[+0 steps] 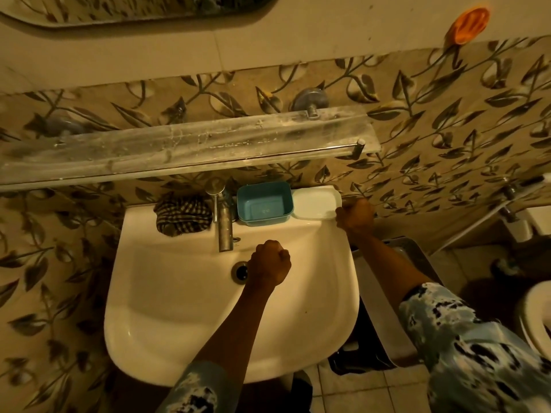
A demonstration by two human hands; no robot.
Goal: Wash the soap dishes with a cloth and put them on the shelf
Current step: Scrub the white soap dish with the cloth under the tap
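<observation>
A blue soap dish point(264, 207) and a white soap dish point(316, 202) stand side by side on the back rim of the white sink point(167, 308), right of the tap point(224, 225). A dark checked cloth point(182, 214) lies bunched on the rim left of the tap. My right hand point(355, 216) is at the white dish's right end, fingers curled round its corner. My left hand point(269, 262) is a fist above the basin beside the drain point(240, 271), holding nothing. A long glass shelf point(185, 144) runs along the wall above the sink.
An orange soap holder point(470, 24) sticks to the wall at the upper right. A mirror's lower edge point(134, 13) shows at the top. A grey bin point(405, 257) stands right of the sink, and a toilet point(533, 317) is at the far right.
</observation>
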